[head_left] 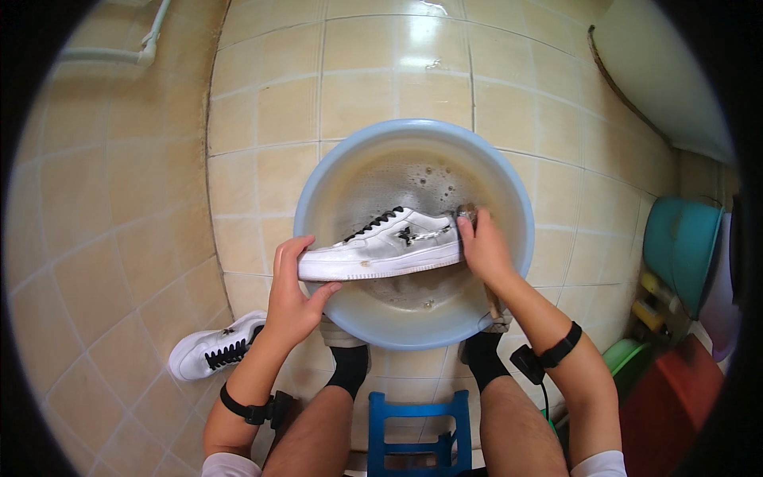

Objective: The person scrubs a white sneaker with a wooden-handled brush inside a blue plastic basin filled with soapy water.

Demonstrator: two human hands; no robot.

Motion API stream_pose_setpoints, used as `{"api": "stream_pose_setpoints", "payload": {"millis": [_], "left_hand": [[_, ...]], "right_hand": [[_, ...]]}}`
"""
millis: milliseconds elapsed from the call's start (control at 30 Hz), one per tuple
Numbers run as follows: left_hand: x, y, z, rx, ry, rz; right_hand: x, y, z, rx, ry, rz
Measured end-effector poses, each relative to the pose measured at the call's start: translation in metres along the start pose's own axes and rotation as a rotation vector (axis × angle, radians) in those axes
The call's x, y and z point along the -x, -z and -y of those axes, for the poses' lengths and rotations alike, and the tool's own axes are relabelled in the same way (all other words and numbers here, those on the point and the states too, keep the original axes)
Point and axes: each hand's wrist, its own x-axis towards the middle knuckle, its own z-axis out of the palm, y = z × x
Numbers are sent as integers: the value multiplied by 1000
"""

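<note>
A white sneaker (389,246) with black laces and a dark, silvery side mark lies on its side over a light blue basin (318,187), its toe to the left. My left hand (294,290) is closed round the toe, thumb at the sole and fingers over the top. At the heel, my right hand (483,246) is closed on what looks like a brush (467,213), its dark head against the shoe's back. A wooden handle (493,302) shows below that wrist, partly hidden. Greyish water with some bubbles fills the basin's bottom.
A second white sneaker (214,350) lies on the tiled floor at left. The blue stool (417,409) is between my legs. On the right stand a teal basin (682,246), a red basin (671,405) and a green one (624,358). A white pipe (103,55) runs along the left wall.
</note>
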Motion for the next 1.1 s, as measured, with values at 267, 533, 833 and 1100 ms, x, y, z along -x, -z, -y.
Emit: {"api": "stream_pose_setpoints", "payload": {"millis": [267, 533, 833, 1100], "left_hand": [[6, 1, 14, -145, -96, -83], [6, 9, 14, -19, -81, -130], [14, 29, -11, 28, -151, -110], [10, 18, -31, 229, -282, -104]], "right_hand": [[28, 7, 31, 172, 493, 93], [53, -5, 67, 56, 1017, 191], [42, 15, 72, 89, 1195, 89], [44, 32, 57, -84, 1116, 98]]}}
